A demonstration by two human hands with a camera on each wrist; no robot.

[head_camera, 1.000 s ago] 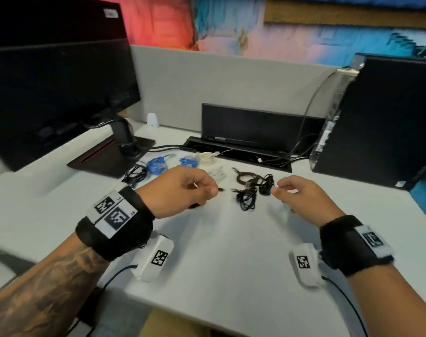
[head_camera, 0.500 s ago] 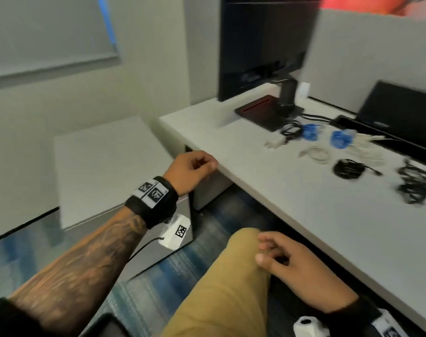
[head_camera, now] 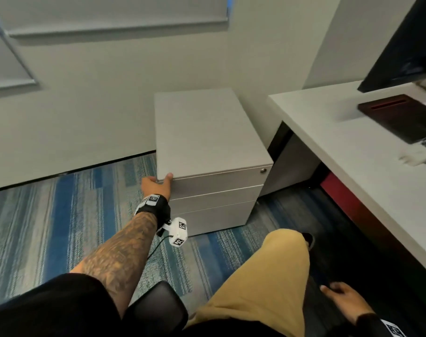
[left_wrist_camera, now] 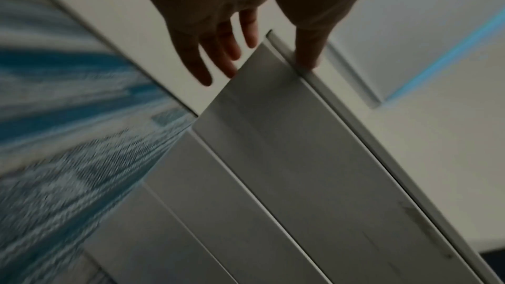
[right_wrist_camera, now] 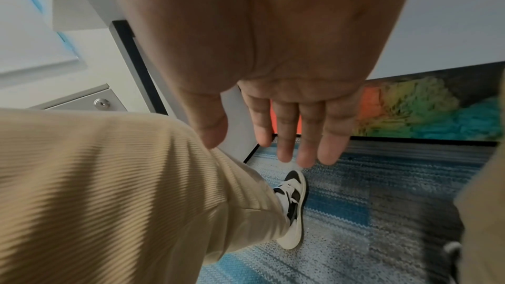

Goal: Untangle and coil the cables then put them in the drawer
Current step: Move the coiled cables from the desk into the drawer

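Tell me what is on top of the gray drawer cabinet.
The drawer cabinet has a bare gray top; only the left hand's thumb rests on its front corner. All three drawers are closed, so their contents are hidden.

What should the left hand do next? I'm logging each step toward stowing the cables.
Probably curl the fingers round the side edge of the top drawer and pull it open. The left hand sits at the cabinet's front corner, thumb on the top edge, fingers straight beside the drawer front; all three drawers look closed. The right hand is open and empty.
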